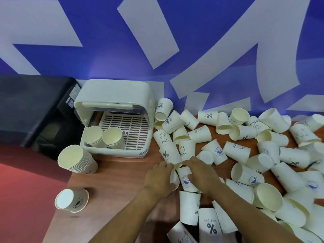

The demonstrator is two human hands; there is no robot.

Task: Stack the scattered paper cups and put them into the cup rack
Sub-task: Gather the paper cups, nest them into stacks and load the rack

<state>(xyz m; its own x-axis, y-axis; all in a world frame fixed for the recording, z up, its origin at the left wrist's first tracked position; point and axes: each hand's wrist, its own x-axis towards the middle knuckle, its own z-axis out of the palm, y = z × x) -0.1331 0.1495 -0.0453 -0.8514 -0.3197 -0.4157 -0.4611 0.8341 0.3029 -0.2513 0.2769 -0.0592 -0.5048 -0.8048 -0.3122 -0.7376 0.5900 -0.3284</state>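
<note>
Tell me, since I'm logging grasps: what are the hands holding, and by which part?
The left hand grips a cup at its rim end; the right hand holds the whale-print cup by its side wall.

two bare forearms enter from the lower edge of the head view. no sleeve covers either arm within the visible length. the left hand (160, 178) and the right hand (201, 174) are ungloved. no ring, watch or wristband shows on the visible surfaces. fingertips of both hands are partly hidden, so nail detail cannot be read.
</note>
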